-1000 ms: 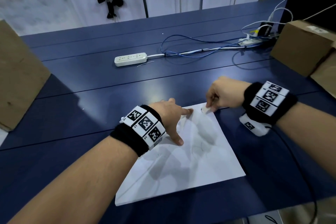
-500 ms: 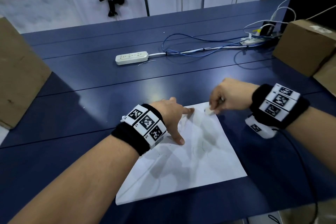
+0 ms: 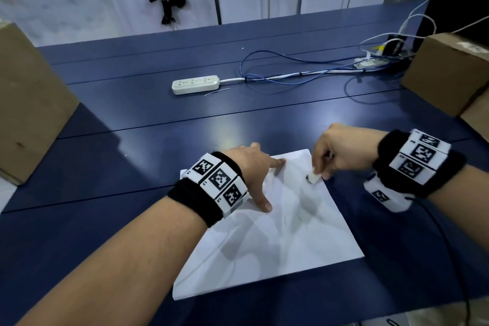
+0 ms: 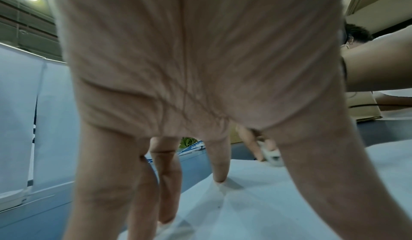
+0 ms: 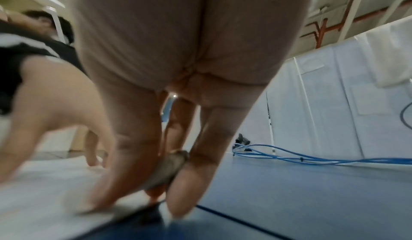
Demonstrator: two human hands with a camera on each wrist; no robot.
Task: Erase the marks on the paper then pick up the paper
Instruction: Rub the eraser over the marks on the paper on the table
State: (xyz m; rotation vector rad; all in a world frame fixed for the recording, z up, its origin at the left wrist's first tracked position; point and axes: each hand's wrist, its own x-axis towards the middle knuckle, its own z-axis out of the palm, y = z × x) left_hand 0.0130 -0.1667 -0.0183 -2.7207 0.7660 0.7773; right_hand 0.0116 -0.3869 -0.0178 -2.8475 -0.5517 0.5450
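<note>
A white sheet of paper [image 3: 275, 241] lies on the dark blue table [image 3: 132, 167] in front of me, with faint pencil marks near its middle. My left hand [image 3: 254, 169] presses spread, straight fingers [image 4: 219, 169] onto the sheet's far left part. My right hand [image 3: 333, 153] pinches a small white eraser [image 3: 313, 178] and holds its tip on the paper near the far right edge. The right wrist view shows the eraser [image 5: 167, 168] between thumb and fingers, blurred.
A white power strip [image 3: 195, 84] with blue and white cables [image 3: 304, 77] lies further back. Cardboard boxes stand at the left [image 3: 29, 103] and right [image 3: 447, 71] of the table. A white curtain hangs behind the table.
My right hand has slid the eraser a little toward me along the paper's right edge. The left hand has stayed pressed on the sheet.
</note>
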